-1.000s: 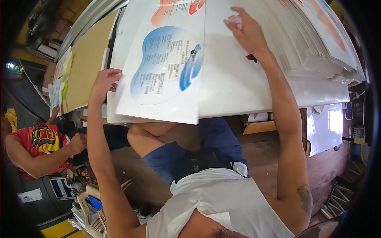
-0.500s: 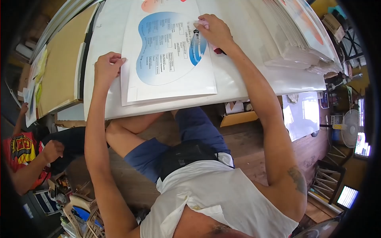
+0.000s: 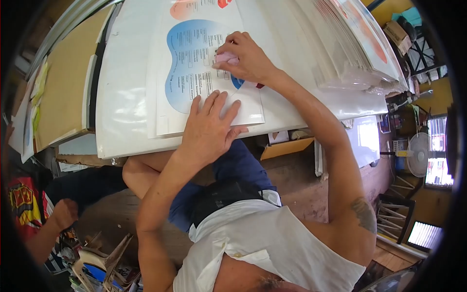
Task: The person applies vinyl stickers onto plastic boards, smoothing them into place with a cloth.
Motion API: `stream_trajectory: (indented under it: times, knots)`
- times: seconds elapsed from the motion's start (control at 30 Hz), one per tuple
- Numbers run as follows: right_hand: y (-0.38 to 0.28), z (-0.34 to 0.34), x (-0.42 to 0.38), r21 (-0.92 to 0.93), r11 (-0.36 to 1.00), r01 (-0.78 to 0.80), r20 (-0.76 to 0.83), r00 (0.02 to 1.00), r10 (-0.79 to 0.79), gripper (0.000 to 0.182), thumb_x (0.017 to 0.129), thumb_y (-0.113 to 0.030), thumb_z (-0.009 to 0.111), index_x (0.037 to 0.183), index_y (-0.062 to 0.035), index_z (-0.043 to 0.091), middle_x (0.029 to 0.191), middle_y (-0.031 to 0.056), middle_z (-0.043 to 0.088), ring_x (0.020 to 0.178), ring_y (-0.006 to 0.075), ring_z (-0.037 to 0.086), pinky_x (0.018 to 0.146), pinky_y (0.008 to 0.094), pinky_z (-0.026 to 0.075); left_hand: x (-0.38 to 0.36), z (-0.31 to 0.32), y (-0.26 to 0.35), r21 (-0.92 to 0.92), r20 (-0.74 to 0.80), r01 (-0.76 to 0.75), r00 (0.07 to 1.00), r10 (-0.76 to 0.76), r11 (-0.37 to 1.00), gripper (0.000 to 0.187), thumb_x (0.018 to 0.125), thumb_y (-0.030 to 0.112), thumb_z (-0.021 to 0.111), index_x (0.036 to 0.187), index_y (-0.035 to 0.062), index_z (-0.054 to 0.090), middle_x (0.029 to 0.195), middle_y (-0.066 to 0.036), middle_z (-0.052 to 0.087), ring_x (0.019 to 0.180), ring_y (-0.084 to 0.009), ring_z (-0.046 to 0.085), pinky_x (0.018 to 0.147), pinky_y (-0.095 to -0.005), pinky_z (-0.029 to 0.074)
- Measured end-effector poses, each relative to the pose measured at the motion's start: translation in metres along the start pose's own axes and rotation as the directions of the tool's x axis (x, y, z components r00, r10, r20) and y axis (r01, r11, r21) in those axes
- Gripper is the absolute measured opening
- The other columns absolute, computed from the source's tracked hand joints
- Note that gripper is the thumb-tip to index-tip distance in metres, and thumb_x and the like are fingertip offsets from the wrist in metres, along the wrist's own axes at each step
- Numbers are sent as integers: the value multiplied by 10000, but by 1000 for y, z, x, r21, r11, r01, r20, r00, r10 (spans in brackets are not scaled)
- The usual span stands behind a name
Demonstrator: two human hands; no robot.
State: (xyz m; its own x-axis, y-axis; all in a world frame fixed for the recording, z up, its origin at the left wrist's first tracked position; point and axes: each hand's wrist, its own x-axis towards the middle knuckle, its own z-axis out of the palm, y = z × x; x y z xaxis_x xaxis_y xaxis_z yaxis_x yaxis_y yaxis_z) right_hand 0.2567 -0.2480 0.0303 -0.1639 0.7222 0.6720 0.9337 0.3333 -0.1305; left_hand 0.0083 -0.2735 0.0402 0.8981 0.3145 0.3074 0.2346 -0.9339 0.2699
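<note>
A printed sheet [image 3: 169,124] with a blue rounded shape and columns of small text lies on the white table [image 3: 124,92]. My left hand [image 3: 210,124] rests flat on its near edge with the fingers spread. Over the printed text, my right hand [image 3: 247,59] is closed on a crumpled pink cloth [image 3: 227,59], which presses against the sheet. A small dark red thing [image 3: 260,85] shows beneath my right wrist, mostly hidden. More of the print, in orange and red, runs to the top of the view.
On the right of the table stands a thick stack of printed sheets [image 3: 357,63]. To the left is a tan board [image 3: 73,82] with papers beside it. A co-worker's hand [image 3: 64,213] shows at lower left. A fan [image 3: 418,153] stands at far right.
My left hand has left the sheet's left edge and now lies flat on its near edge. My right hand has moved left and nearer over the print with the pink cloth.
</note>
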Motion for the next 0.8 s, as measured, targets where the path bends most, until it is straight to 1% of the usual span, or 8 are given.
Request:
stream_trajectory:
  times: [0.03, 0.13, 0.27, 0.47, 0.57, 0.63, 0.7, 0.8]
  knots:
    - [-1, 4, -4, -51, 999, 4, 17, 1000, -3, 350, 844, -434, 777, 957, -106, 731, 844, 89, 638, 836, 270, 634, 730, 394, 548, -2, -2, 5, -1, 18, -2, 1000, 2, 1000, 596, 925, 491, 638, 1402, 141, 566, 1460, -199, 464, 1382, -398, 408, 1098, -609, 331]
    - [-5, 0, -2, 70, 956, -284, 178, 947, 268, 324, 878, -414, 745, 963, -103, 713, 848, 76, 663, 846, 274, 650, 698, 417, 535, -11, 3, 14, 7, 65, 2, 998, -2, 1000, 700, 907, 583, 610, 1478, 192, 508, 1528, -204, 398, 1450, -430, 312, 1125, -659, 263]
    - [-20, -6, -3, 48, 937, -347, 225, 917, 328, 283, 910, -357, 704, 919, -77, 666, 837, 86, 686, 811, 307, 669, 675, 431, 530, -17, 11, 12, 27, 74, -12, 997, 10, 1000, 771, 870, 645, 607, 1519, 254, 465, 1577, -198, 349, 1486, -464, 230, 1126, -711, 205]
    - [-73, -35, -22, -48, 907, -418, 393, 827, 402, 213, 894, -253, 692, 867, -58, 611, 788, 120, 653, 725, 349, 653, 616, 449, 513, -21, 10, 15, -51, 98, 20, 995, -15, 999, 825, 792, 684, 654, 1491, 273, 506, 1547, -197, 392, 1485, -474, 240, 1103, -743, 205]
    - [-89, -47, -33, -14, 914, -405, 364, 850, 382, 179, 862, -202, 712, 843, -65, 599, 754, 109, 616, 691, 327, 638, 582, 431, 505, -23, 14, 16, -51, 81, 10, 997, -6, 999, 801, 743, 642, 722, 1435, 275, 553, 1503, -210, 441, 1476, -488, 267, 1074, -774, 219]
    - [-88, -44, -34, -29, 946, -322, 321, 894, 314, 174, 841, -182, 725, 829, -71, 591, 748, 100, 603, 680, 309, 632, 567, 421, 498, -23, 21, 15, -19, 32, -9, 999, 10, 1000, 768, 711, 605, 761, 1381, 273, 584, 1478, -216, 467, 1461, -499, 301, 1053, -789, 236]
    - [-78, -36, -25, -74, 959, -272, 316, 906, 281, 154, 825, -151, 720, 808, -82, 583, 745, 87, 594, 679, 283, 630, 562, 412, 501, -25, 28, 15, 38, -16, -26, 1000, 27, 999, 759, 751, 620, 718, 1401, 266, 554, 1487, -213, 467, 1419, -501, 377, 1032, -790, 271]
    - [-37, -12, 1, -140, 958, -251, 277, 919, 281, 121, 839, -152, 686, 826, -74, 594, 757, 102, 615, 699, 299, 639, 588, 434, 516, -28, 34, 13, 130, -32, -57, 998, 61, 990, 751, 813, 648, 649, 1448, 275, 504, 1485, -210, 484, 1372, -492, 452, 1000, -783, 321]
